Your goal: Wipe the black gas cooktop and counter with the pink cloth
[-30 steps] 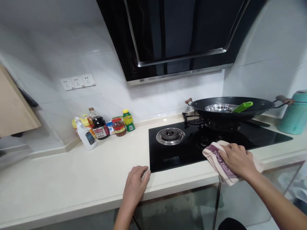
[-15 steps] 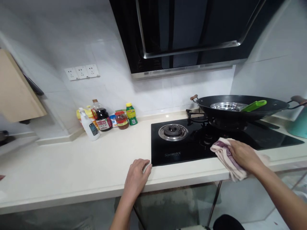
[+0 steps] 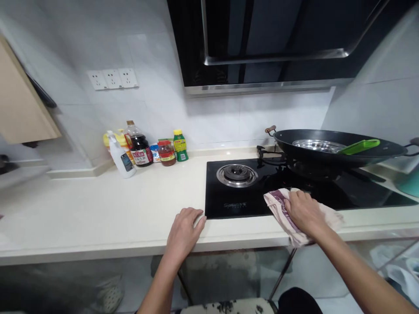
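Observation:
Under my right hand (image 3: 304,213) is a white and purple cloth (image 3: 282,213), pressed against the front edge of the black glass gas stove (image 3: 238,209). Part of the cloth hangs over the counter's front edge, and some spreads out to the right. My left hand (image 3: 186,230) rests on the white countertop (image 3: 131,218) at the stove's front left corner. Its fingers are loosely bent, the thumb is apart, and it holds nothing. Behind the cloth, a large black wok (image 3: 327,159) sits on the right burner, holding a shiny metal dish (image 3: 316,145) and a green-handled utensil (image 3: 360,147).
Against the back wall stand a white spray bottle (image 3: 121,159), a dark sauce bottle (image 3: 140,148), a red-lidded jar (image 3: 166,153) and a green bottle with a yellow cap (image 3: 180,146). The left burner (image 3: 237,175) is bare. A black range hood (image 3: 271,48) hangs overhead.
My right hand has slid the cloth leftward along the stove's front edge, and the cloth has spread flatter. My left hand stays at the stove corner. The view has tilted down slightly.

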The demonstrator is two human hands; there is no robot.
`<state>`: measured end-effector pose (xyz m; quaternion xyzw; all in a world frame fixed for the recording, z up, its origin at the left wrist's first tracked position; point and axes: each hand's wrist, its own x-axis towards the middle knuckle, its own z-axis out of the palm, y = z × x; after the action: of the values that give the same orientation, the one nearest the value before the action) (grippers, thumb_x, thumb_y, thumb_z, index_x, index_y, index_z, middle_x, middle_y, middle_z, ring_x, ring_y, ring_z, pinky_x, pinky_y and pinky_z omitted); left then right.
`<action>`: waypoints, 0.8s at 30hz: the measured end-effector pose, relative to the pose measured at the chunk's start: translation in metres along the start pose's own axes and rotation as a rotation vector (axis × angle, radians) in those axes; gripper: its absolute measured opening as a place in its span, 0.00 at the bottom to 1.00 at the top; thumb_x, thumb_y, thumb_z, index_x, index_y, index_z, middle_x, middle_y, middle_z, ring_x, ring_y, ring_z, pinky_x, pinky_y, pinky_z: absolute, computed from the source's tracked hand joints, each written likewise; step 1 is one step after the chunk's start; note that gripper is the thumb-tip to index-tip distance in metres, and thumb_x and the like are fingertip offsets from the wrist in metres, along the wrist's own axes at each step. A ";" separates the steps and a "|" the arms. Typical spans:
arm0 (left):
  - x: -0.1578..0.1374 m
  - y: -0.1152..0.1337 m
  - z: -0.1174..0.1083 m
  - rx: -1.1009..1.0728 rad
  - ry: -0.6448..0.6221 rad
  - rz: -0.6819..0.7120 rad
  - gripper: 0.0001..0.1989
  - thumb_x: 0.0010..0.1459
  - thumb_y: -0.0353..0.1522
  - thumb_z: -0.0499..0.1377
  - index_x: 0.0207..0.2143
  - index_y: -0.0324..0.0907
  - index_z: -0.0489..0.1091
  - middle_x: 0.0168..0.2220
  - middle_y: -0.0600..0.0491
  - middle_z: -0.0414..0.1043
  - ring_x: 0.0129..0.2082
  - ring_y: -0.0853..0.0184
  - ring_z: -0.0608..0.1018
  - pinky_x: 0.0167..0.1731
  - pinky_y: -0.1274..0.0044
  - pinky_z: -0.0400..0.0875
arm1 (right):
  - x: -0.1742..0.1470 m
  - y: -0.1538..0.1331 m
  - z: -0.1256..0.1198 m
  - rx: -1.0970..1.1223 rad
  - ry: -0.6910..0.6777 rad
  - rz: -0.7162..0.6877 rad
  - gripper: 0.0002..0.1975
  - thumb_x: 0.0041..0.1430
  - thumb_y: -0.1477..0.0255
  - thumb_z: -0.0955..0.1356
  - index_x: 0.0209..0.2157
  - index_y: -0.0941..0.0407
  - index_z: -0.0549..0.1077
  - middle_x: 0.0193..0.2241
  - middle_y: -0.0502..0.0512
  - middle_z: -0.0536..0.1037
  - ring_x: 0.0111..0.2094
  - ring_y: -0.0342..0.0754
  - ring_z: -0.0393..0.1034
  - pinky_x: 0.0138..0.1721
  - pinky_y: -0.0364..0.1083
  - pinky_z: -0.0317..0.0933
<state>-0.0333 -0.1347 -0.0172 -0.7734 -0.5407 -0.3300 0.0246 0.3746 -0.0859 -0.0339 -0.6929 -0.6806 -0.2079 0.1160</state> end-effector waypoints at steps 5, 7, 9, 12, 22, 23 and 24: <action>-0.001 0.000 0.001 -0.009 0.016 0.003 0.10 0.66 0.36 0.56 0.44 0.45 0.76 0.42 0.49 0.79 0.45 0.58 0.77 0.48 0.66 0.70 | -0.016 -0.024 -0.014 0.093 -0.009 -0.131 0.15 0.70 0.67 0.57 0.43 0.58 0.72 0.41 0.65 0.73 0.42 0.58 0.66 0.44 0.53 0.59; -0.001 0.000 0.001 0.001 0.015 0.001 0.11 0.66 0.36 0.56 0.44 0.45 0.76 0.42 0.49 0.78 0.45 0.58 0.77 0.48 0.65 0.70 | -0.018 -0.044 -0.021 0.224 -0.025 -0.242 0.15 0.70 0.67 0.57 0.46 0.58 0.72 0.43 0.64 0.73 0.44 0.57 0.66 0.46 0.53 0.60; -0.002 0.001 0.000 0.013 0.009 0.001 0.11 0.66 0.36 0.56 0.44 0.44 0.76 0.42 0.48 0.78 0.45 0.57 0.77 0.48 0.65 0.70 | -0.014 -0.073 -0.028 0.366 -0.052 -0.373 0.16 0.70 0.67 0.58 0.51 0.58 0.71 0.47 0.65 0.73 0.47 0.57 0.65 0.50 0.54 0.60; -0.003 0.003 -0.001 0.017 0.004 0.001 0.10 0.66 0.35 0.56 0.44 0.45 0.76 0.41 0.49 0.78 0.45 0.58 0.76 0.47 0.66 0.70 | 0.001 -0.122 -0.037 0.457 -0.100 -0.547 0.20 0.71 0.65 0.58 0.57 0.58 0.69 0.54 0.67 0.71 0.54 0.59 0.64 0.56 0.56 0.57; -0.003 0.001 -0.002 -0.042 0.015 -0.005 0.09 0.67 0.34 0.56 0.43 0.45 0.75 0.41 0.48 0.78 0.44 0.58 0.77 0.46 0.66 0.72 | 0.109 -0.175 -0.015 0.386 -0.120 -0.678 0.22 0.72 0.62 0.57 0.61 0.52 0.70 0.62 0.62 0.70 0.62 0.56 0.61 0.62 0.58 0.52; -0.003 0.001 -0.002 -0.047 0.018 -0.008 0.09 0.67 0.34 0.56 0.43 0.45 0.75 0.41 0.48 0.78 0.44 0.58 0.77 0.46 0.66 0.72 | 0.117 -0.170 -0.012 0.364 -0.115 -0.648 0.22 0.72 0.63 0.56 0.61 0.51 0.69 0.62 0.62 0.69 0.62 0.57 0.61 0.62 0.60 0.51; -0.004 0.001 -0.002 -0.050 0.019 -0.011 0.09 0.67 0.34 0.56 0.43 0.45 0.75 0.41 0.48 0.78 0.44 0.58 0.77 0.46 0.65 0.72 | 0.122 -0.165 -0.010 0.342 -0.106 -0.620 0.23 0.73 0.64 0.55 0.62 0.51 0.68 0.62 0.62 0.69 0.63 0.58 0.61 0.62 0.63 0.49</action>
<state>-0.0342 -0.1389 -0.0173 -0.7676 -0.5361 -0.3511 0.0087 0.2078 0.0271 0.0089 -0.4339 -0.8885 -0.0799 0.1262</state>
